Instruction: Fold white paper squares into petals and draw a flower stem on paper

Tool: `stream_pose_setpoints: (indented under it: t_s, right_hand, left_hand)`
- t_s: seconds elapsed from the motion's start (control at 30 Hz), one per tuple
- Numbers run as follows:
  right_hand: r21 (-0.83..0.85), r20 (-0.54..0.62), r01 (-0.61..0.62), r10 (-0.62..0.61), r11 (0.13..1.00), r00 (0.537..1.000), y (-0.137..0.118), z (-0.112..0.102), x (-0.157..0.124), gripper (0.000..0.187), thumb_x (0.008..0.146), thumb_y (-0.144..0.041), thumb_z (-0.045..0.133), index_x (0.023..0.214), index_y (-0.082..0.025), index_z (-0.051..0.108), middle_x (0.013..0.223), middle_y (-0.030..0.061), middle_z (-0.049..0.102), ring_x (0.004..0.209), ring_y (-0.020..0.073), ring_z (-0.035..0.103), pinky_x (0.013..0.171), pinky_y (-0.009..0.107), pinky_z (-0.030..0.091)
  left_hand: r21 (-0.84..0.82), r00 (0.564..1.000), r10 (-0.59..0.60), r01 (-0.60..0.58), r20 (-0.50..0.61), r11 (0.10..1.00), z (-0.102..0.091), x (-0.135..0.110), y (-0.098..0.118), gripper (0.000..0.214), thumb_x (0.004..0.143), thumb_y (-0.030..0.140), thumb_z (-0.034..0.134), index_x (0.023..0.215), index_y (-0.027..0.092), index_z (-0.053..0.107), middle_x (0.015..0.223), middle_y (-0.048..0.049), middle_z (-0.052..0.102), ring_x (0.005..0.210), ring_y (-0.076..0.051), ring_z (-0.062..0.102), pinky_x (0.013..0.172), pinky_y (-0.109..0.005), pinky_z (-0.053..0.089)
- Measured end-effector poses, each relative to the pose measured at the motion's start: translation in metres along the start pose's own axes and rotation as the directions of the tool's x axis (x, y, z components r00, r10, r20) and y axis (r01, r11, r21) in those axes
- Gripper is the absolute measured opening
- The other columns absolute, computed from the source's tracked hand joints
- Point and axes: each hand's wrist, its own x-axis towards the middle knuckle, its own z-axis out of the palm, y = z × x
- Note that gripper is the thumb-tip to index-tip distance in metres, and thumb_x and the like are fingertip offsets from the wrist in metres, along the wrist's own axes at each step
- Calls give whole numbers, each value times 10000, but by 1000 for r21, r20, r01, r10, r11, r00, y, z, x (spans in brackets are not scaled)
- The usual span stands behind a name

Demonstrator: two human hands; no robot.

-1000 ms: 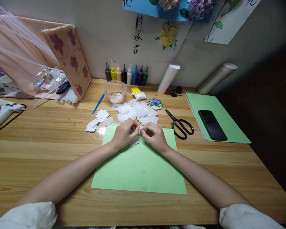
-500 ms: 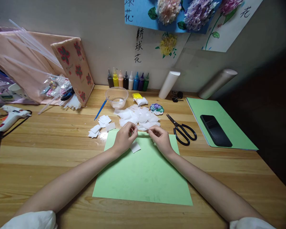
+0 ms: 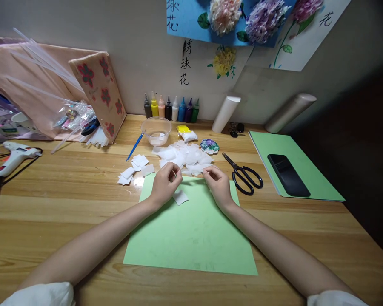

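Note:
My left hand [image 3: 164, 186] rests at the far edge of a light green paper sheet [image 3: 191, 238], its fingers curled into a pinch near a small white paper square [image 3: 180, 197] lying on the sheet. My right hand [image 3: 217, 185] is pinched on a thin white piece at the edge of a pile of white tissue squares [image 3: 184, 156]. What the left fingers hold is too small to make out. A second group of white squares [image 3: 134, 167] lies to the left of the sheet.
Black scissors [image 3: 243, 174] lie right of my right hand. A clear bowl [image 3: 156, 131], blue brush [image 3: 134, 146], paint bottles [image 3: 170, 109], palette [image 3: 209, 146] stand behind. A phone [image 3: 288, 169] lies on a green folder [image 3: 319, 182]. A glue gun [image 3: 11, 155] lies far left.
My hands, joined over one piece a second ago, have drawn apart; the right moved right to the pile's edge. The view tilted up slightly.

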Motion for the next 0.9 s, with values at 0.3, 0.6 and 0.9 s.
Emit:
stream_pose_setpoints:
  t_s: [0.3, 0.6, 0.9]
  right_hand:
    - [147, 55, -207, 201, 967, 978, 7, 2, 2, 354, 809, -371, 544, 1094, -161, 547, 831, 32, 591, 494, 81, 440, 423, 221, 363]
    - [-145, 328, 296, -237, 944, 915, -7, 1, -9, 184, 814, -197, 570, 995, -225, 550, 967, 64, 513, 872, 178, 525, 782, 333, 466]
    - [-182, 666, 531, -293, 828, 686, -13, 8, -16, 52, 820, -165, 571, 857, -190, 597, 848, 59, 532, 823, 188, 513, 730, 320, 448]
  left_hand:
    - [-32, 967, -230, 228, -110, 973, 0, 6, -14, 163, 863, 289, 468, 929, 190, 579, 764, -8, 627, 608, -119, 504, 598, -247, 390]
    - [-170, 962, -231, 206, -144, 964, 2, 8, -19, 298, 827, 147, 430, 1119, 187, 475, 1200, -85, 518, 825, -133, 571, 765, -297, 464]
    - [-178, 962, -225, 197, -152, 964, 2, 6, -20, 201, 823, 149, 406, 1011, 190, 462, 1108, -60, 531, 862, -139, 540, 760, -287, 440]
